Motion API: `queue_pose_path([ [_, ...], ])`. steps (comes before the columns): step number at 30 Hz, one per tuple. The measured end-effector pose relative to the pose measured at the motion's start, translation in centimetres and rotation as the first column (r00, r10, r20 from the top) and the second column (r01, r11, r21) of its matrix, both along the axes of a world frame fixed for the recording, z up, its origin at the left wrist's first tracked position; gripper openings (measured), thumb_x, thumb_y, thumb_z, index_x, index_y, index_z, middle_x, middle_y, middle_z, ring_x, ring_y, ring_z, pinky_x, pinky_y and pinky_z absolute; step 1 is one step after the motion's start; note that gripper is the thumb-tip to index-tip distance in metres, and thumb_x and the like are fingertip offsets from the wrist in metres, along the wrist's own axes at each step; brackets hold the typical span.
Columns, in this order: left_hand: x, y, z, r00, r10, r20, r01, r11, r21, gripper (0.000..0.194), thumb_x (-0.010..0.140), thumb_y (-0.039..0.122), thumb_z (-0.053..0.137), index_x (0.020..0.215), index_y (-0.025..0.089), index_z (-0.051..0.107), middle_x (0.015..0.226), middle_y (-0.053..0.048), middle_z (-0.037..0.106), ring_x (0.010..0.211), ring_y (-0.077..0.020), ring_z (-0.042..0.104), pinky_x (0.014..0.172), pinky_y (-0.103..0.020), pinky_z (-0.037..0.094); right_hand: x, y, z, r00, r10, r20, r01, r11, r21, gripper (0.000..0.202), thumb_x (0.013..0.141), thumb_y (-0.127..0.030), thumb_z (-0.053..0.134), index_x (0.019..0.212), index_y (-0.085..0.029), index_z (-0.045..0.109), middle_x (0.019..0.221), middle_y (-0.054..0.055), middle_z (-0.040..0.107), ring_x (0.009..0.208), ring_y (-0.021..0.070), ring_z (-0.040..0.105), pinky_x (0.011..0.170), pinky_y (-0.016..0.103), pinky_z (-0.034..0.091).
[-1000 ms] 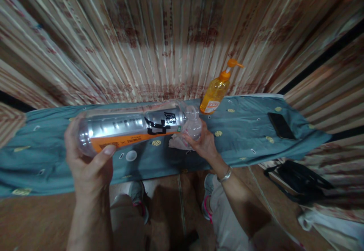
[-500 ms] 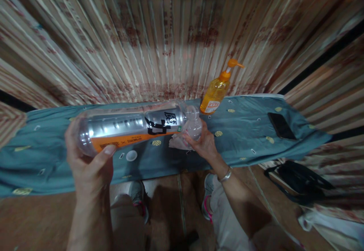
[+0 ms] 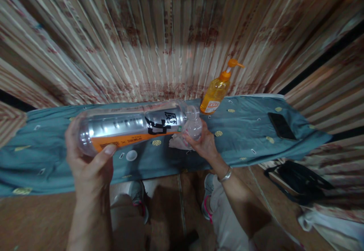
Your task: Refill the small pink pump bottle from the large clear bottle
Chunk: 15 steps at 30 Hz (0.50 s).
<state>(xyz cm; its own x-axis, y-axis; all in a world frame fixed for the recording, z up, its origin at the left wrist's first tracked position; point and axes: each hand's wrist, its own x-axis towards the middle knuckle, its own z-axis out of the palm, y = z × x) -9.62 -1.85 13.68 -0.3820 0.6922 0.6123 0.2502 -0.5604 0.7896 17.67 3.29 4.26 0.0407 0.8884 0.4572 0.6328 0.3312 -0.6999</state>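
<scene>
A large clear plastic bottle (image 3: 125, 126) with a silver and orange label lies nearly level across the view, its neck to the right. My left hand (image 3: 91, 163) is closed around its base, thumb along the lower side. At the bottle's mouth, my right hand (image 3: 206, 143) is closed around a small clear container (image 3: 194, 129), whose exact kind I cannot make out. The neck and the container meet or overlap. A pale crumpled cloth or tissue (image 3: 178, 141) shows beneath the container. A round whitish cap (image 3: 131, 155) lies on the table below the bottle.
An orange pump bottle (image 3: 213, 95) of yellow liquid stands behind my right hand. A black phone (image 3: 281, 126) lies at the right of the narrow table with its teal cloth (image 3: 241, 141). Curtains (image 3: 170, 38) hang behind. A black bag (image 3: 298, 181) rests at lower right.
</scene>
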Motion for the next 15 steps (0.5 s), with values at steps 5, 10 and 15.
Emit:
queue_pose_path([
  [5,-0.13,-0.03,-0.10,1.000,-0.007,0.026,0.007,1.000,0.009,0.077,0.051,0.045,0.086,0.123,0.037,0.060,0.133,-0.002,0.057,0.138,-0.0365,0.041,0.118,-0.069,0.019,-0.01,0.01,0.16,1.000,0.006,-0.004,-0.006,1.000,0.002,0.075,0.074,-0.056,0.071,0.133,-0.017,0.046,0.117,0.015,0.069,0.105,0.0308,0.069,0.083,0.043,0.058],
  [10,0.00,0.07,0.02,0.999,0.000,0.054,-0.001,1.000,0.015,0.079,0.045,0.048,0.087,0.120,0.037,0.062,0.131,-0.002,0.059,0.136,-0.0369,0.043,0.118,-0.069,0.019,-0.05,-0.02,0.22,1.000,-0.003,-0.005,0.003,1.000,-0.009,0.077,0.073,-0.058,0.070,0.133,-0.016,0.046,0.119,0.015,0.068,0.105,0.0307,0.069,0.084,0.043,0.058],
  [15,-0.06,0.06,-0.09,0.999,-0.012,0.031,0.012,1.000,0.023,0.077,0.049,0.046,0.085,0.122,0.040,0.061,0.132,-0.001,0.058,0.136,-0.0365,0.043,0.118,-0.068,0.019,-0.04,-0.01,0.16,1.000,-0.003,-0.002,0.003,1.000,-0.004,0.079,0.072,-0.060,0.070,0.132,-0.016,0.046,0.119,0.016,0.068,0.106,0.0318,0.068,0.084,0.044,0.058],
])
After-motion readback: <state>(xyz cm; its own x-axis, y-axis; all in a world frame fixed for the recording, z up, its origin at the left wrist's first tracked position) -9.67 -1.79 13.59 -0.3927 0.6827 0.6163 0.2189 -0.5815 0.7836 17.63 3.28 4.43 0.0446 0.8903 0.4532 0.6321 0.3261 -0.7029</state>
